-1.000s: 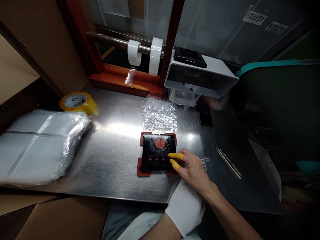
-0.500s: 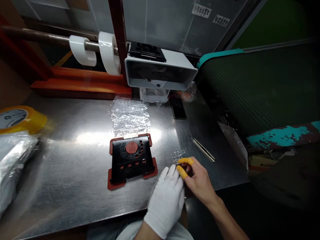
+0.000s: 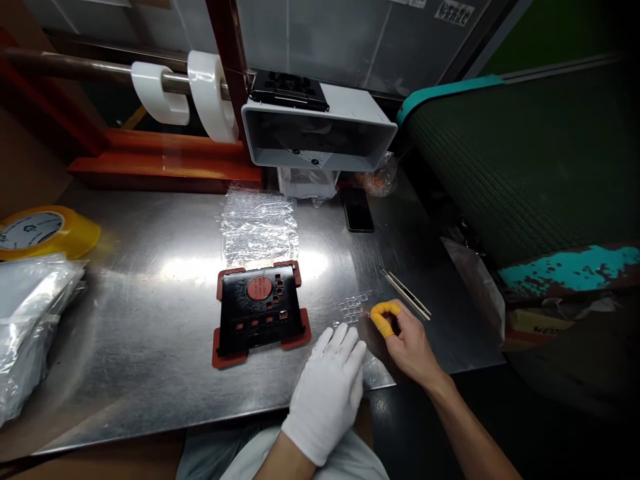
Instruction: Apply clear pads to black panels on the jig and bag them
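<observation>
My left hand (image 3: 327,387), in a white glove, lies with its fingers stretched out at the table's front edge, palm down. Beside it, my right hand (image 3: 406,340) has yellow finger cots on thumb and forefinger, their tips pinched together; whatever they hold is too small or too clear to make out. Small clear plastic pieces (image 3: 354,307) lie on the metal just beyond both hands. Left of the hands, a black plastic panel (image 3: 250,323) with cut-outs rests on a red-brown fixture (image 3: 296,338). A pair of tweezers (image 3: 407,295) lies to the right.
Behind the panel lies a clear plastic sheet (image 3: 260,227). A phone (image 3: 357,210) and a grey bin (image 3: 320,160) stand farther back. Yellow tape (image 3: 75,237) and plastic bags (image 3: 30,327) sit left. A green conveyor belt (image 3: 525,173) borders the right.
My right hand has moved right, away from the left hand's fingertips, and its thumb and forefinger have come together. The left hand stays flat in about the same place. The view has shifted slightly.
</observation>
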The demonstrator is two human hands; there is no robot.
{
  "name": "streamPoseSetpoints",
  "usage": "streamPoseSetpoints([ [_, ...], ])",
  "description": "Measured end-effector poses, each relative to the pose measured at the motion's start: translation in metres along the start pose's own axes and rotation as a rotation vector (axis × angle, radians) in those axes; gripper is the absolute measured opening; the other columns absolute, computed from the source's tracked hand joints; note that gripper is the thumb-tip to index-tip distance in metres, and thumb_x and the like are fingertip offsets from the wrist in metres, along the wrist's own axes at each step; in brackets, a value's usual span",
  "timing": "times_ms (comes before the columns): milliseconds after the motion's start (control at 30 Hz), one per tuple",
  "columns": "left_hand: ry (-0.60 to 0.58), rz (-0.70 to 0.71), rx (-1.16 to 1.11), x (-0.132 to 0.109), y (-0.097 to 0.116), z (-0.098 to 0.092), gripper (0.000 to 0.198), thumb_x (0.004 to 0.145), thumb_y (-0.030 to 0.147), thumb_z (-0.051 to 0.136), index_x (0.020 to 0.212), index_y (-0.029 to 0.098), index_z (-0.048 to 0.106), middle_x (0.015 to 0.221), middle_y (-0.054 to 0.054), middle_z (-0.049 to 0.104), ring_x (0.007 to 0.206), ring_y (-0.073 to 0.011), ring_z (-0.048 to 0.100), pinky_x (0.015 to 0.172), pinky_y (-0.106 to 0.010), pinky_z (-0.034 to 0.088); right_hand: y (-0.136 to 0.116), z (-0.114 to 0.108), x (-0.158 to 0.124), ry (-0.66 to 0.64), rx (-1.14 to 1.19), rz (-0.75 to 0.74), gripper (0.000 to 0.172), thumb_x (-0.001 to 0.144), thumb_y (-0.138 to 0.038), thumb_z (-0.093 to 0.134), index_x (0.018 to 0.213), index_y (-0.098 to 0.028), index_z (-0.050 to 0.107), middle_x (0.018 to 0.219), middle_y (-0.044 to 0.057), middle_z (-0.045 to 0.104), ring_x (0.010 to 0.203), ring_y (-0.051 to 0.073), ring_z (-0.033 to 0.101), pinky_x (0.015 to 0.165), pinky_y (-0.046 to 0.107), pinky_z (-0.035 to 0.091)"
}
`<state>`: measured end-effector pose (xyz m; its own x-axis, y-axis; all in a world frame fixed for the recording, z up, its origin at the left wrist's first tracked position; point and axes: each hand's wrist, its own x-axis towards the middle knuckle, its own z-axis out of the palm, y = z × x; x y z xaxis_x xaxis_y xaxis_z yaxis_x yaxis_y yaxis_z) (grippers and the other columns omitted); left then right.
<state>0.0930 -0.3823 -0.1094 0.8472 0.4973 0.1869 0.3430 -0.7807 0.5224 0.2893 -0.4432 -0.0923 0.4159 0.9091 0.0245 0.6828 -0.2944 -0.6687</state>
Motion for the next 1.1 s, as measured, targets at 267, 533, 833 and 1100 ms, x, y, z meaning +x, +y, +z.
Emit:
streamPoseSetpoints([
  [267, -0.008, -0.002, 0.002, -0.001, 0.000, 0.000, 0.040, 0.099, 0.023, 0.049, 0.138, 0.021, 0.055, 0.151, -0.002, 0.049, 0.146, -0.0219, 0.035, 0.127, -0.041, 0.020, 0.001, -0.004, 0.000, -0.002, 0.018, 0.131, 0.020, 0.089, -0.018, 0.054, 0.106, -0.020, 0.065, 0.090, 0.003, 0.064, 0.071, 0.016, 0.057, 0.067, 0.029, 0.050],
  [533, 0.011, 0.022, 0.016, -0.002, -0.002, -0.005, 0.037, 0.098, 0.024, 0.049, 0.135, 0.020, 0.057, 0.147, -0.005, 0.052, 0.144, -0.0218, 0.038, 0.126, -0.042, 0.021, -0.010, -0.003, -0.006, 0.023, -0.028, 0.027, 0.021, 0.095, -0.033, 0.059, 0.111, -0.023, 0.068, 0.095, 0.004, 0.061, 0.073, 0.016, 0.057, 0.068, 0.031, 0.051],
  [833, 0.124, -0.058, -0.030, 0.025, 0.007, -0.014, 0.044, 0.103, 0.033, 0.034, 0.116, 0.008, 0.069, 0.116, -0.014, 0.068, 0.109, -0.0196, 0.065, 0.100, -0.033, 0.055, -0.106, 0.044, 0.018, -0.039, -0.030, -0.332, 0.023, 0.097, -0.026, 0.058, 0.118, -0.024, 0.069, 0.093, 0.005, 0.063, 0.074, 0.017, 0.059, 0.068, 0.031, 0.050],
  [1100, 0.221, -0.173, -0.001, 0.062, -0.001, -0.029, 0.039, 0.098, 0.040, 0.058, 0.132, 0.021, 0.057, 0.134, -0.011, 0.057, 0.114, -0.0238, 0.060, 0.096, -0.045, 0.053, -0.140, 0.089, 0.048, -0.137, -0.201, -0.468, 0.023, 0.096, -0.023, 0.058, 0.115, -0.022, 0.070, 0.097, 0.006, 0.066, 0.080, 0.019, 0.062, 0.073, 0.034, 0.050],
])
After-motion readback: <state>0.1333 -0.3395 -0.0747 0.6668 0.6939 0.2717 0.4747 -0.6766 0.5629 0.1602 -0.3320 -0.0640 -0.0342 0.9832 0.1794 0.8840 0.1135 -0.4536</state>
